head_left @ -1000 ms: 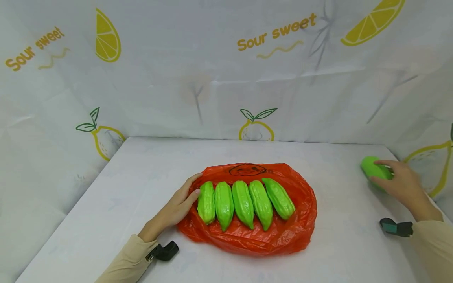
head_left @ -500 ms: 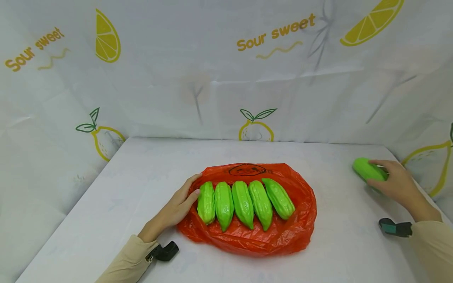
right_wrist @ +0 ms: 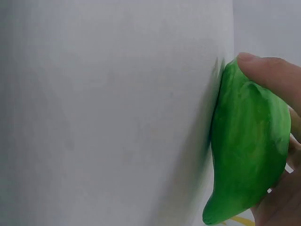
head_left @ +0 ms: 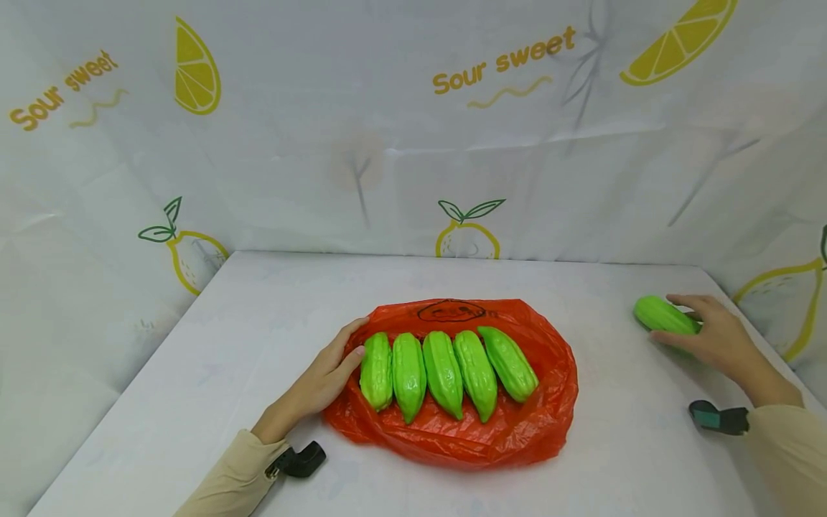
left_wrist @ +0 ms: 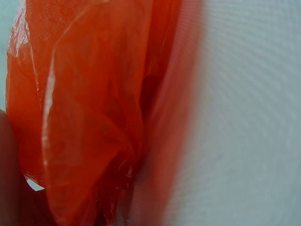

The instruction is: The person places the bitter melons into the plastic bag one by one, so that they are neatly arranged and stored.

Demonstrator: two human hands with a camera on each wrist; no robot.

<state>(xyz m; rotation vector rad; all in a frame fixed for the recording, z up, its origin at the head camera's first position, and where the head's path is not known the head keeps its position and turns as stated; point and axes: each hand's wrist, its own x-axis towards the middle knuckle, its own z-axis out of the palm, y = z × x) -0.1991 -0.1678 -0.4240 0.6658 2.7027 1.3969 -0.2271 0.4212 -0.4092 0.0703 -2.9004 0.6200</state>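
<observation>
Toward the right side of the table in the head view, my right hand (head_left: 726, 341) grips a green bitter melon (head_left: 660, 314) between thumb and fingers. From the right wrist, this bitter melon (right_wrist: 247, 141) shows a pointed lower end, and the thumb (right_wrist: 263, 70) lies across its top. A red plastic bag (head_left: 543, 424) lies mid-table with its mouth spread. Several more bitter melons (head_left: 443, 373) lie side by side in it. My left hand (head_left: 323, 377) holds the bag's left rim, thumb on the inner side. Close up, the left wrist view shows creased bag film (left_wrist: 94, 103).
The white-covered table (head_left: 258, 301) meets a white cloth backdrop (head_left: 310, 129) printed with lemons. A wrist camera (head_left: 717, 418) sits by the right sleeve, another wrist camera (head_left: 304, 459) by the left sleeve.
My right hand has moved a little left and toward me with the bitter melon in its grip. The left hand, the bag and the bitter melons in it have stayed put.
</observation>
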